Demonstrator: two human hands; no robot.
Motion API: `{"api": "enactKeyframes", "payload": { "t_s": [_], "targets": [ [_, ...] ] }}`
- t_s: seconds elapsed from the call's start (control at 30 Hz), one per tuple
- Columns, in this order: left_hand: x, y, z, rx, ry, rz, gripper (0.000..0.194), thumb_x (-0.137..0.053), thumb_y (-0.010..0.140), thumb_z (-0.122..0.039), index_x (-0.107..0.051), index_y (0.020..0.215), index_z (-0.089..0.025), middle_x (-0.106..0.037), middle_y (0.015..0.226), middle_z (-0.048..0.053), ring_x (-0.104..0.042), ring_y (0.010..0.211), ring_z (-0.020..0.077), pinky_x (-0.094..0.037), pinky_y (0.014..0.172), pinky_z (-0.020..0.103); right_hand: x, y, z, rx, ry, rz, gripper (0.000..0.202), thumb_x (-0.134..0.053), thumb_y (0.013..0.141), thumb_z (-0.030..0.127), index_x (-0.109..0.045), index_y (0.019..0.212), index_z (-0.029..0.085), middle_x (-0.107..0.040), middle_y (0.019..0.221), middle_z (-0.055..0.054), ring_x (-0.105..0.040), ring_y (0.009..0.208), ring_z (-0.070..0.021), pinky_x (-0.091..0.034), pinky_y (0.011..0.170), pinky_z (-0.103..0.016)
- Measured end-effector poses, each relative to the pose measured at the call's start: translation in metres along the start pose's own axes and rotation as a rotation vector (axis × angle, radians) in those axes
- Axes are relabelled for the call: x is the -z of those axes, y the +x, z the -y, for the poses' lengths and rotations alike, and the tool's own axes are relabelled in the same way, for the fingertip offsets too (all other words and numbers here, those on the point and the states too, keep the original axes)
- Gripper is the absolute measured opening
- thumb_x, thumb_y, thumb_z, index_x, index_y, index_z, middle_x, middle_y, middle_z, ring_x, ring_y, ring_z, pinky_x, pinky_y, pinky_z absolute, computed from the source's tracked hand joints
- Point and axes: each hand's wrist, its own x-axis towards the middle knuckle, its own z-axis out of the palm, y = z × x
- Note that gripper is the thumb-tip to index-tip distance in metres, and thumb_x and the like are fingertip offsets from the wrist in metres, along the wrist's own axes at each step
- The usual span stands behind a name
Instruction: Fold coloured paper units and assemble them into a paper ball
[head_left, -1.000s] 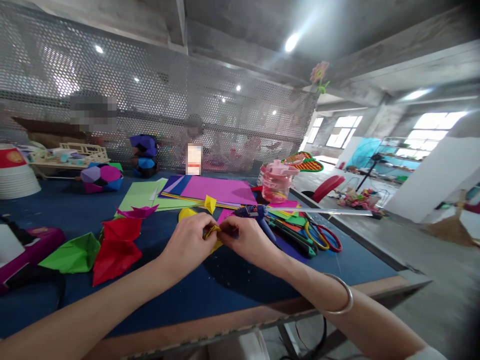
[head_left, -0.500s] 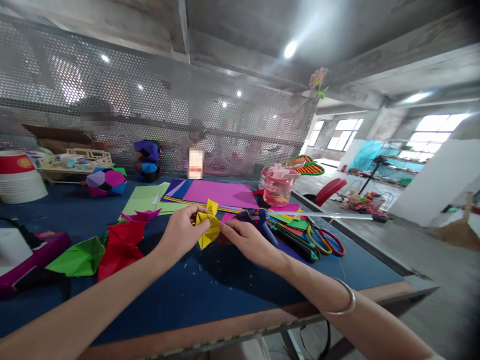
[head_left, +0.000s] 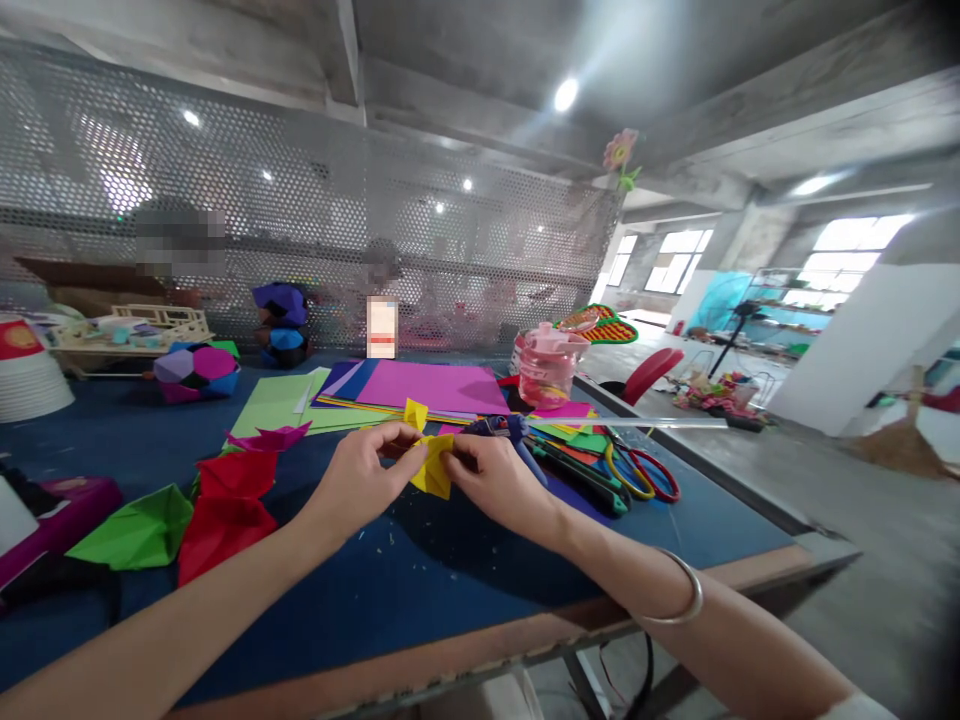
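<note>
Yellow paper (head_left: 434, 473) (folded) between left grip (head_left: 366, 470) and right grip (head_left: 501, 482) — both pinching it.

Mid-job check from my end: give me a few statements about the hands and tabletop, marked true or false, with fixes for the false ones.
1. The left hand and right hand both touch the yellow paper. True.
2. The bracelet is on the left forearm. False: the bracelet is on the right forearm.
3. The scissors lie right of the glue gun in the view. True.
4. The pink-lidded jar stands left of the purple sheet. False: the pink-lidded jar stands right of the purple sheet.
</note>
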Motion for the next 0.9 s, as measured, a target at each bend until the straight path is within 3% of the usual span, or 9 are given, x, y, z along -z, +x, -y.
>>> {"api": "enactKeyframes", "payload": {
  "t_s": [0.17, 0.33, 0.7, 0.9],
  "targets": [
    [0.0006, 0.0023, 0.0080, -0.012, 0.036, -0.047, 0.023, -0.060, 0.081, -0.034, -0.074, 0.087, -0.017, -0.077, 0.087, 0.004, -0.071, 0.082, 0.0217, -0.054, 0.077, 0.029, -0.0012, -0.0031, 0.0025, 0.020, 0.012, 0.013, 0.027, -0.048, 0.092, 0.024, -0.056, 0.067, 0.017, -0.049, 0.058, 0.004, -0.037, 0.053, -0.0088, -0.025, 0.051, -0.023],
    [0.0033, 0.0013, 0.0044, -0.005, 0.069, -0.067, 0.019, -0.059, 0.079, -0.029, -0.072, 0.081, -0.016, -0.075, 0.078, 0.002, -0.068, 0.073, 0.0182, -0.051, 0.067, 0.025, -0.0033, -0.0040, 0.0026, 0.072, 0.022, 0.043, 0.027, -0.047, 0.095, 0.025, -0.060, 0.073, 0.016, -0.053, 0.062, 0.003, -0.037, 0.055, -0.0083, -0.026, 0.053, -0.023],
    [0.0019, -0.0020, 0.0016, -0.011, 0.114, -0.029, 0.010, -0.057, 0.073, -0.023, -0.065, 0.069, -0.018, -0.069, 0.069, 0.001, -0.063, 0.068, 0.0162, -0.049, 0.067, 0.025, -0.0065, -0.0038, 0.0026, 0.040, 0.011, 0.069, 0.022, -0.060, 0.090, 0.030, -0.060, 0.073, 0.016, -0.058, 0.063, 0.003, -0.044, 0.055, -0.0084, -0.027, 0.051, -0.022],
    [0.0005, -0.0047, -0.0007, 0.045, 0.136, 0.021, 0.015, -0.056, 0.073, -0.024, -0.069, 0.071, -0.017, -0.070, 0.069, 0.001, -0.063, 0.067, 0.0170, -0.047, 0.063, 0.025, -0.0043, -0.0039, 0.0084, 0.139, 0.117, -0.063, 0.011, -0.061, 0.091, 0.023, -0.064, 0.099, 0.017, -0.069, 0.090, -0.003, -0.062, 0.078, -0.0137, -0.045, 0.069, -0.023]
  ]
}}
